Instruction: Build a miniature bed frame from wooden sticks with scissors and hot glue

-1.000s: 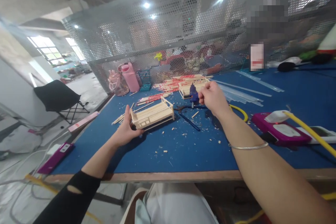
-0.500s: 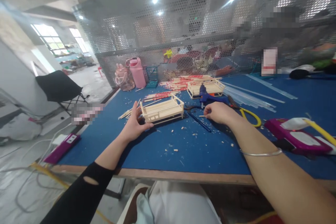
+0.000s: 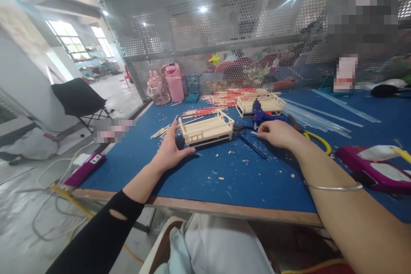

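Observation:
A small bed-like frame of pale wooden sticks [image 3: 208,130] sits on the blue tabletop. My left hand [image 3: 171,147] is at its left end, thumb and index finger stretched apart. Its other fingers are partly hidden behind the frame. My right hand [image 3: 274,132] pinches a short wooden stick [image 3: 254,132] between thumb and fingertips, just below the nozzle of a blue glue gun [image 3: 261,115]. Blue-handled pliers [image 3: 252,143] lie between the frame and my right hand. Beyond the glue gun stands a second stick frame [image 3: 245,107].
Red-marked sticks [image 3: 224,98] are piled at the back, near clear glue sticks [image 3: 321,115]. Yellow-handled pliers [image 3: 321,139] and a purple power strip [image 3: 362,167] lie to the right. A pink bottle [image 3: 175,83] stands before the perforated metal screen [image 3: 154,43]. Wood scraps dot the tabletop [image 3: 199,188].
The view has shifted slightly, so the scene sits further right. Both hands keep nearly the same places on the table; the pinched stick remains near the glue gun's nozzle.

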Tool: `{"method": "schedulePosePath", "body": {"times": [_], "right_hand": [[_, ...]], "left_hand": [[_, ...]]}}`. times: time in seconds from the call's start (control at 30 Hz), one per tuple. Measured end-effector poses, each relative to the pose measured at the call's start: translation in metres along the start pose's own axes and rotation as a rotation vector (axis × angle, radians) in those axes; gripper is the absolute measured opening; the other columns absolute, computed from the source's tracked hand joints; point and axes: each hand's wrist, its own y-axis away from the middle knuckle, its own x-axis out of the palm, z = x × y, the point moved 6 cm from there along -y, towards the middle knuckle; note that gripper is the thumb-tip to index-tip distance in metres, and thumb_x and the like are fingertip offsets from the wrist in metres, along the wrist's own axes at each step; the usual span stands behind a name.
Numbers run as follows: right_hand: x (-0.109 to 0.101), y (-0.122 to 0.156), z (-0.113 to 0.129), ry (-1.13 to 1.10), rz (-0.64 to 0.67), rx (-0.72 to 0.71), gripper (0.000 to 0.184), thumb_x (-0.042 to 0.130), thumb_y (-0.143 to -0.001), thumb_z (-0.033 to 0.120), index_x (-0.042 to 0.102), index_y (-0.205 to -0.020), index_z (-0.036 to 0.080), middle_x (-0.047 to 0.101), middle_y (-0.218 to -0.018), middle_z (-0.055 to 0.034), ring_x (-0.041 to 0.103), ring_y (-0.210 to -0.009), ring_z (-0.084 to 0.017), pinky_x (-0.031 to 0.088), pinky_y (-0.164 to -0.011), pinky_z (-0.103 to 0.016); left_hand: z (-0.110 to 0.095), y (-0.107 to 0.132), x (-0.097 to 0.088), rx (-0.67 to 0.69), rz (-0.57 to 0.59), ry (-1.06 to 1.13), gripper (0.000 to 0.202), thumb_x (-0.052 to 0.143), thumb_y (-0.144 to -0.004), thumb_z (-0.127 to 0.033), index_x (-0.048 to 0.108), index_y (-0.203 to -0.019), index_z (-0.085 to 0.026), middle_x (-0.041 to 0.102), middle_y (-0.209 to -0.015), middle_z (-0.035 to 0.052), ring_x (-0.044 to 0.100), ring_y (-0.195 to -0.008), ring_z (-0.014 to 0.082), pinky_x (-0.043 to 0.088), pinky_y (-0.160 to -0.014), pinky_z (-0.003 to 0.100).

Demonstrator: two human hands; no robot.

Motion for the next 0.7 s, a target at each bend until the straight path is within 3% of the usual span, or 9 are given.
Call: {"method": "schedulePosePath", "body": {"times": [0.07,0.2,0.33,0.43,0.57,0.7], "right_hand": [[-0.001,0.0,0.007,-0.065,0.001,-0.037,0.013,0.055,-0.078,0.02,0.056,-0.065,0.02,0.066,-0.066,-0.0023,0.056,-0.059,-0.013,0.037,-0.055,-0.024],[0.006,0.005,0.023,-0.193,0.077,-0.111,0.007,0.048,-0.085,0.021,0.055,-0.085,0.02,0.063,-0.061,0.0017,0.053,-0.05,-0.01,0.038,-0.05,-0.021],[0.01,0.01,0.035,-0.279,0.111,-0.184,0.013,0.051,-0.082,0.019,0.057,-0.094,0.019,0.062,-0.059,0.0022,0.055,-0.052,-0.011,0.04,-0.051,-0.021],[0.011,0.011,0.038,-0.265,0.119,-0.214,0.008,0.052,-0.081,0.02,0.06,-0.082,0.019,0.063,-0.06,0.0005,0.056,-0.054,-0.012,0.04,-0.053,-0.023],[0.01,0.011,0.04,-0.261,0.094,-0.221,0.008,0.053,-0.079,0.021,0.06,-0.077,0.019,0.061,-0.06,0.001,0.053,-0.054,-0.012,0.038,-0.053,-0.023],[0.011,0.012,0.042,-0.299,0.09,-0.214,0.009,0.052,-0.079,0.021,0.06,-0.078,0.019,0.062,-0.063,0.001,0.053,-0.055,-0.011,0.038,-0.054,-0.023]], "left_hand": [[0.002,-0.001,-0.002,-0.021,-0.059,-0.013,0.102,0.072,-0.065,-0.049,0.017,-0.144,-0.015,0.042,-0.139,0.0219,0.044,-0.127,0.0316,0.035,-0.105,0.049],[0.001,-0.002,0.001,-0.046,-0.045,-0.023,0.096,0.072,-0.067,-0.039,0.018,-0.143,-0.016,0.061,-0.108,0.0108,0.061,-0.098,0.0238,0.048,-0.089,0.042],[-0.002,-0.003,0.004,-0.073,-0.038,-0.046,0.091,0.072,-0.069,-0.034,0.021,-0.142,-0.016,0.062,-0.086,0.0019,0.062,-0.077,0.0182,0.051,-0.078,0.036],[-0.008,-0.004,-0.005,-0.004,-0.17,-0.133,0.092,0.075,-0.066,-0.038,0.025,-0.14,-0.017,0.061,-0.099,0.007,0.061,-0.09,0.0221,0.049,-0.083,0.04],[-0.028,-0.001,-0.016,0.233,-0.358,-0.316,0.091,0.073,-0.067,-0.045,0.027,-0.14,-0.016,0.053,-0.126,0.0174,0.048,-0.118,0.0309,0.038,-0.101,0.051],[-0.047,0.002,-0.003,0.428,-0.265,-0.469,0.084,0.069,-0.073,-0.04,0.027,-0.141,-0.016,0.043,-0.141,0.018,0.033,-0.134,0.0322,0.03,-0.109,0.05]]}}
